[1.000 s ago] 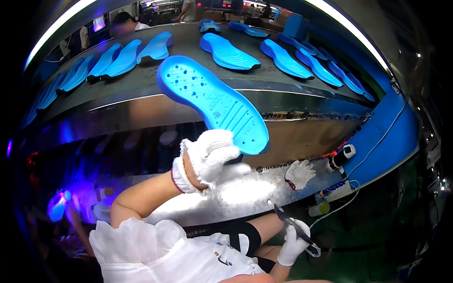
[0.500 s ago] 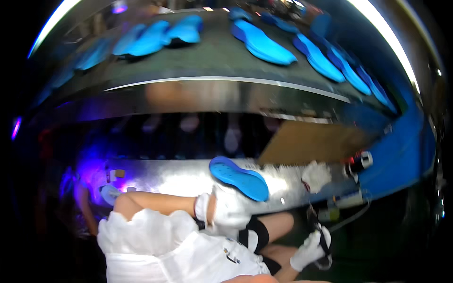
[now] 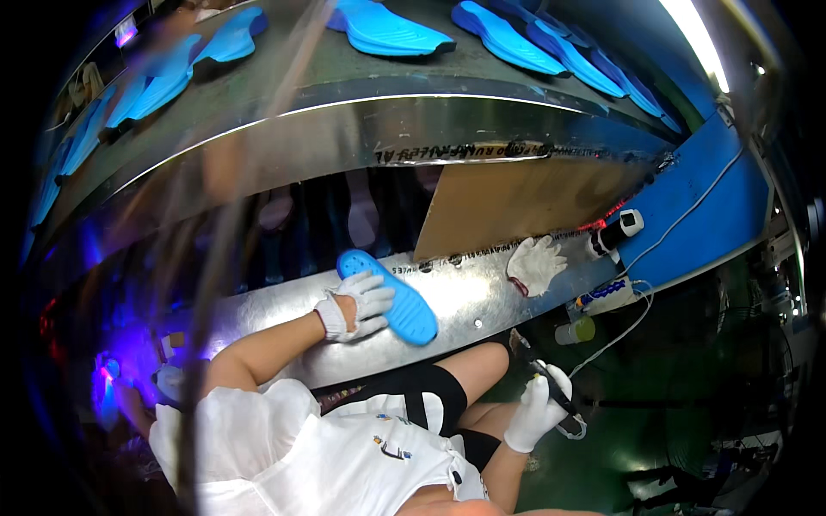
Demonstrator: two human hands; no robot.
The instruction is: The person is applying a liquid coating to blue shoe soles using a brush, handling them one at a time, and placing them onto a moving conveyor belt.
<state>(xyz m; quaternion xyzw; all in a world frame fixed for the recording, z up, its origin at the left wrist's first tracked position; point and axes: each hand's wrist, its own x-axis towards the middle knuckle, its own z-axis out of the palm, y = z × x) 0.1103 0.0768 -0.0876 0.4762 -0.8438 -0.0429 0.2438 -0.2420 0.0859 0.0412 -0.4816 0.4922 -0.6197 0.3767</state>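
One sole lay mid-frame, left hand spread over edge; right hand, lower right, gripped tool; lettering ran upper centre.

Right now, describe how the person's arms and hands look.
The left hand and right hand wear white gloves; the left one's cuff has a dark red edge. A loose white sleeve covers the left upper arm. Both forearms are bare.
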